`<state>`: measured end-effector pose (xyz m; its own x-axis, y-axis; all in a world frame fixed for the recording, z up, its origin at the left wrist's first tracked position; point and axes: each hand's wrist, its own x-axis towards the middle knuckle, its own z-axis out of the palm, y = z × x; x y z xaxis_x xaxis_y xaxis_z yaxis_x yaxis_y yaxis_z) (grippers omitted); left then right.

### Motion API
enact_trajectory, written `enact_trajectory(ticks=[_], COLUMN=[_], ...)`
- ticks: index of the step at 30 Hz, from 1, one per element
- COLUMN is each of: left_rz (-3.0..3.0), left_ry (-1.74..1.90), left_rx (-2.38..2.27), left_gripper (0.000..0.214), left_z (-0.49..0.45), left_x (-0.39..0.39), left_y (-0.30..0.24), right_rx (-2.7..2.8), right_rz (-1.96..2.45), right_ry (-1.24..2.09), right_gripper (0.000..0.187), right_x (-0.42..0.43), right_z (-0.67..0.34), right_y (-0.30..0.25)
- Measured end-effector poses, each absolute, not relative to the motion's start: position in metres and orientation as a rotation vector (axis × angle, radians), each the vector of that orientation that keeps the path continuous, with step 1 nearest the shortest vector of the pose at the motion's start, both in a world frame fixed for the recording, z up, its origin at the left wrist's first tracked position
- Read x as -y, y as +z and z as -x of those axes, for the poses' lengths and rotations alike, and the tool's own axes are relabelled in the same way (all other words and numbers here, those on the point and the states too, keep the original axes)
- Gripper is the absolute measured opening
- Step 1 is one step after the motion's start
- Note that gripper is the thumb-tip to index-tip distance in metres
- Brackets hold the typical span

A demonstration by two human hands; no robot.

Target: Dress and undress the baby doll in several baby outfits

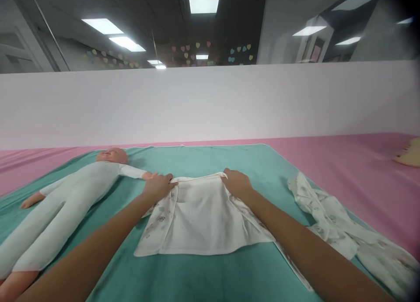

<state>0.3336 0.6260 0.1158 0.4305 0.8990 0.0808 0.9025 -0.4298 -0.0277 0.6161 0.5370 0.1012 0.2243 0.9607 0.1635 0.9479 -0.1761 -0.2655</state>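
Worn on the head, looking forward and slightly down along both forearms. Set near the left hand and right hand, around mid-frame. Facing across the teal sheet toward the white wall beyond, wide enough to take in the ceiling light above.

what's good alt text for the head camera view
A person's left grip and right grip hold a white shirt by its far corners over a teal cloth. A doll lies to the left; crumpled patterned clothing lies to the right.
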Motion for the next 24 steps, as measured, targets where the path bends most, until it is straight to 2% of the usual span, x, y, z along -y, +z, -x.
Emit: enact_trajectory(ticks=[4, 8, 15, 20, 24], left_rz=[2.510, 2.372, 2.773, 2.961, 2.977], left_ry=[-0.120, -0.274, -0.488, -0.361, -0.316], left_rx=[1.537, 1.453, 1.278, 1.289, 1.263], left_gripper=[0.033, 0.020, 0.032, 0.052, 0.057], left_z=[-0.341, -0.359, -0.401, -0.409, -0.406], left_x=[-0.628, -0.605, -0.540, -0.528, -0.531], left_y=[0.117, 0.120, 0.096, 0.076, 0.072], right_rx=[1.862, 1.844, 1.562, 1.431, 1.408], right_rz=[2.156, 2.096, 1.838, 1.743, 1.697], right_ry=[-0.098, -0.055, 0.532, 0.884, 0.990], right_gripper=[0.023, 0.020, 0.046, 0.045, 0.047], right_x=[-0.543, -0.545, -0.513, -0.466, -0.444], right_z=[-0.612, -0.610, -0.652, -0.686, -0.677], right_y=[0.097, 0.098, 0.100, 0.097, 0.109])
